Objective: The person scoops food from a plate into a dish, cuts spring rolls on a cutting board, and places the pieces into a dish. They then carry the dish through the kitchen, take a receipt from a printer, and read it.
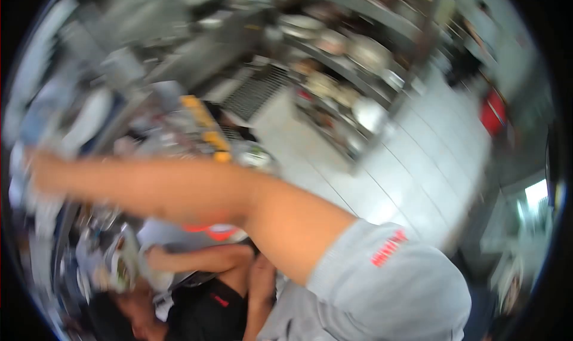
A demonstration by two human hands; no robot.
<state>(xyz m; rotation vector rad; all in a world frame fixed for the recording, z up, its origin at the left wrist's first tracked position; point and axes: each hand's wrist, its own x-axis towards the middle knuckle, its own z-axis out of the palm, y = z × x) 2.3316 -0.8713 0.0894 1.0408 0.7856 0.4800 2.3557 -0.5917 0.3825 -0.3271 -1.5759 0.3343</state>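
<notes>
My right arm, in a grey sleeve with red lettering, stretches across the view to the far left. There my right hand (45, 171) is smeared by motion beside pale, blurred items on a shelf, and what it holds, if anything, I cannot tell. Low in the middle, close to my grey shirt, my left hand (261, 272) overlaps a co-worker's black sleeve, its fingers hidden. Just below my right forearm shows an orange-red rimmed dish (221, 232).
A co-worker in black (206, 308) reaches toward a white container (158, 275). Near it stands a bowl with green food (122, 266). Steel shelving (382, 81) carries bowls and plates above a tiled floor (412, 168). Another person (480, 33) stands far right, near a red object (493, 113).
</notes>
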